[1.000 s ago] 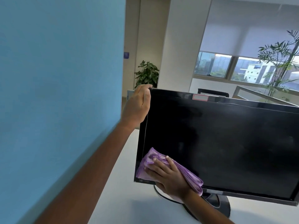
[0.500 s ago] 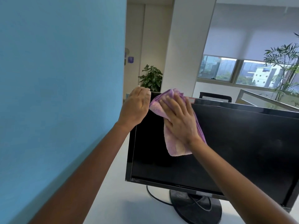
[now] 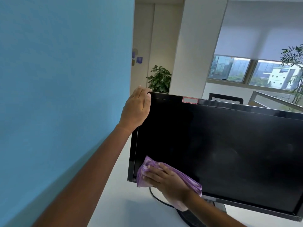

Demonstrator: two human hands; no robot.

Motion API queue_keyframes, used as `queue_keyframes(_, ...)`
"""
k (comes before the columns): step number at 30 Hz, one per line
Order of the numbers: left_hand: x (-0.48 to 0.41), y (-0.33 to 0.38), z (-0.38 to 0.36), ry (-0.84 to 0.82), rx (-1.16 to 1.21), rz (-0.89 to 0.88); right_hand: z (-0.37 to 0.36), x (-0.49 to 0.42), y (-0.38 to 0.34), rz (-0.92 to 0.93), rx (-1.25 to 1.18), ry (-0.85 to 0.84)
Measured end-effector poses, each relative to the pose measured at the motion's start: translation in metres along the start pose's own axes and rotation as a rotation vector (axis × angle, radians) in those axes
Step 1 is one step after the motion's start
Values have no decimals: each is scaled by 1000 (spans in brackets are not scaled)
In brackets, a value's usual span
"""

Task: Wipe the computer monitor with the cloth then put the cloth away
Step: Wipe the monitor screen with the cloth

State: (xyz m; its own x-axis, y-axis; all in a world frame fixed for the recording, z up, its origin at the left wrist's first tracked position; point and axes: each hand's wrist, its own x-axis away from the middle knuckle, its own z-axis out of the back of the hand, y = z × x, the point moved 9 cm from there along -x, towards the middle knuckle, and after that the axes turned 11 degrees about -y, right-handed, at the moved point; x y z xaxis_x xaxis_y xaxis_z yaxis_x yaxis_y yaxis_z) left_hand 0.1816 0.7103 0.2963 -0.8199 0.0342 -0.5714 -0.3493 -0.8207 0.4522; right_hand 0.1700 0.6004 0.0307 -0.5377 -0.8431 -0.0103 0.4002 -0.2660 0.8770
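**Wiping Stroke Reaching the Lower Left of the Screen**

The blue partition (image 3: 57, 95) is bordering the left edge of the table (image 3: 118, 202). Beside it, the left hand (image 3: 137, 108) is gripping the top left corner of the monitor (image 3: 229, 145), fingers curled over the upper rim, steadying the unit near that table edge. The right hand (image 3: 165, 182) is pressing the cloth (image 3: 146, 167) against the screen's lower left corner, fingers extended and spread flat. Half a second earlier the cloth was at the top left corner, so it is completing one downward pass. The centre and right of the screen are probably still awaiting wiping. Stowing the cloth is not yet due.
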Motion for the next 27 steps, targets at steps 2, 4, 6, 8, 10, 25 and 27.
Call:
queue_keyframes(2,-1,5,0,-17,-11,-1,8,5,25,-28,-4,81)
queue_keyframes(4,-3,12,-1,-24,-58,7,27,14,70,-131,-45,222)
queue_keyframes(6,-4,18,-4,-37,-99,24,45,26,125,-266,-125,342)
queue_keyframes(8,-4,27,-9,-48,-118,12,58,40,179,-408,-177,407)
queue_keyframes(10,-5,37,-17,-71,-125,-21,61,53,223,-537,-207,418)
queue_keyframes(25,-6,41,-29,20,-92,-50,13,50,141,-514,-356,377)
queue_keyframes(27,-5,41,-30,27,-86,-46,0,48,108,-394,-363,285)
